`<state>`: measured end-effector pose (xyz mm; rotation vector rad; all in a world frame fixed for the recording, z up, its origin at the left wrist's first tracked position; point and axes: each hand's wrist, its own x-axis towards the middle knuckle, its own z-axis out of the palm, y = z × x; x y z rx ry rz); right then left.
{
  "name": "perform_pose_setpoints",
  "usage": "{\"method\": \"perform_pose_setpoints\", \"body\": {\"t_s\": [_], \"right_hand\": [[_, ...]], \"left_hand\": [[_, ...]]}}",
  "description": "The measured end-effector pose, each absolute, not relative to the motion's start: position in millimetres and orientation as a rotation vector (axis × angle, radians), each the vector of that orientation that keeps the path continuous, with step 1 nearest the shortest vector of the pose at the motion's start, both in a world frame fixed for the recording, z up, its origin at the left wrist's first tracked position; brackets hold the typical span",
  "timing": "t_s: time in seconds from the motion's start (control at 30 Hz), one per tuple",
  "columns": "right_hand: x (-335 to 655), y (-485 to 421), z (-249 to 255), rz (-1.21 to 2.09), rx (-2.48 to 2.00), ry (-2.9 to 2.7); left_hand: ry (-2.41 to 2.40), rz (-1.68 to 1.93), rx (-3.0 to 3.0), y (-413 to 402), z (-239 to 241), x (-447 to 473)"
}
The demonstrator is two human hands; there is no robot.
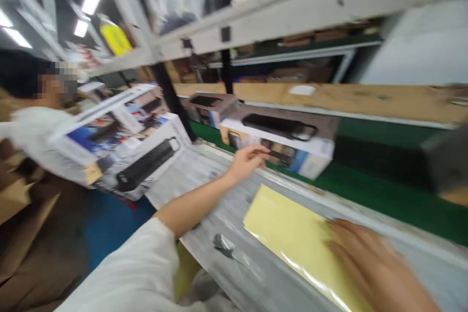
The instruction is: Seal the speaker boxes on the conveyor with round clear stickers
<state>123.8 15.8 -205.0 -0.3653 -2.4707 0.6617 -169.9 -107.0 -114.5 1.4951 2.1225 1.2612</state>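
My left hand (248, 160) reaches forward to the near side of a printed carton (281, 141) that shows a long black speaker and lies on the green conveyor belt (383, 190). Its fingers are stretched out, touching or almost touching the carton. My right hand (369, 263) lies blurred on a pale yellow sheet (292, 234), which rests on the grey worktop (226, 214). Motion smears its fingers.
A second carton (212, 105) sits farther back on the belt. Larger speaker cartons (124, 141) are stacked at the left, near another person in white (32, 126). A metal shelf rail (292, 14) runs overhead. Brown cardboard (22, 214) lies at the lower left.
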Motion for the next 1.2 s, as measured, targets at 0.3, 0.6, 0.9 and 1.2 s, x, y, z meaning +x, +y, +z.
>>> {"method": "perform_pose_setpoints", "body": {"t_s": [0.3, 0.6, 0.9, 1.2], "right_hand": [[130.0, -24.8, -178.2, 0.402, -0.391, -2.643], [27.7, -29.9, -145.1, 0.648, -0.219, -2.848], [2.9, -25.8, -164.5, 0.7, -0.179, -2.812], [0.8, -27.0, -174.0, 0.831, -0.17, -2.725]], "left_hand": [[1.979, 1.221, 1.413, -139.1, -148.8, -161.5], [1.957, 1.123, 1.477, -143.0, -145.2, -159.4], [1.904, 0.95, 1.667, -153.2, -143.0, -162.8], [1.854, 0.814, 1.649, -161.9, -126.9, -159.8]]}}
